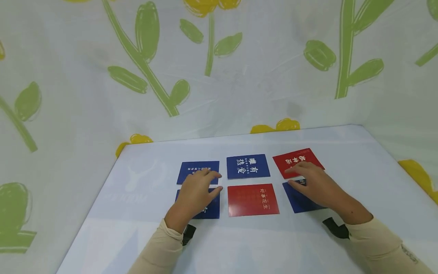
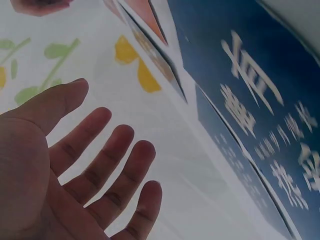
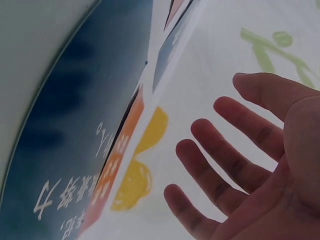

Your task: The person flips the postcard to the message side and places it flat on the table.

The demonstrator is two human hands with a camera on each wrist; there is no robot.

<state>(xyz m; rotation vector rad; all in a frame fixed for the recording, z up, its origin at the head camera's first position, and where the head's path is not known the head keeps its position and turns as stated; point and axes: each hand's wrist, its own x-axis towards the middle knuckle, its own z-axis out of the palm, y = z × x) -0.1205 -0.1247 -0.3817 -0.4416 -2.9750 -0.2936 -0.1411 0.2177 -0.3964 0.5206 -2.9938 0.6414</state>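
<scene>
Several printed cards lie flat in two rows on the white table. My left hand [image 1: 195, 193] hovers over the left pair, a blue card [image 1: 190, 169] at the back and another blue card [image 1: 214, 207] in front, partly hiding both. Above the right pair is my right hand [image 1: 315, 185], covering parts of a red card [image 1: 282, 160] and a blue card [image 1: 298, 201]. Between the hands lie a blue card [image 1: 248, 166] with white characters and a red card [image 1: 253, 200]. Both wrist views show fingers spread and relaxed, holding nothing.
The white table [image 1: 239, 243] reaches back to a hanging cloth [image 1: 260, 83] printed with green stems and yellow flowers. Cloth also hangs along the left and right sides. A dark strap [image 1: 337, 228] shows at the right wrist, another [image 1: 188, 234] at the left.
</scene>
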